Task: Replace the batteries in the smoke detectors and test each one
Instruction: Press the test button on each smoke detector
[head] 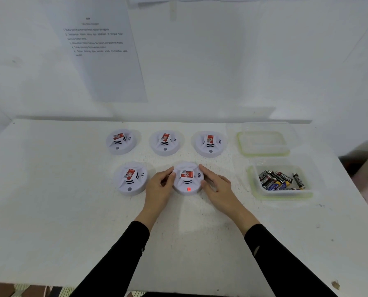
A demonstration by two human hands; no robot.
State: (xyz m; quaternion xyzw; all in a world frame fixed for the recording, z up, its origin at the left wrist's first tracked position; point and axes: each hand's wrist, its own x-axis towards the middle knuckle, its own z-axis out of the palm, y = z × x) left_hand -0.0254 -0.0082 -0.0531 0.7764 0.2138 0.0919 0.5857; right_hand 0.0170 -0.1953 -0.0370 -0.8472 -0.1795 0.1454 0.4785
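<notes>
Head view: on the white table (pixel 71 211), the front-right smoke detector (pixel 187 177) sits between both hands, its red light (pixel 188 189) glowing. The left hand (pixel 157 187) grips its left rim with curled fingers and thumb. The right hand (pixel 216 185) lays nearly straight fingers against its right rim. Four more detectors (pixel 165 143) lie beside and behind it. Well to the right, a clear tub (pixel 252 179) holds batteries (pixel 279 181), with an empty tub (pixel 243 144) behind it.

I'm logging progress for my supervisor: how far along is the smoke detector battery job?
Done: nothing shows for certain. In hand: the left hand grips the front-right detector, the right hand touches it, and its red light is lit, suggesting a test. Remaining: the other four detectors show dark lights; batteries wait in the near container.
</notes>
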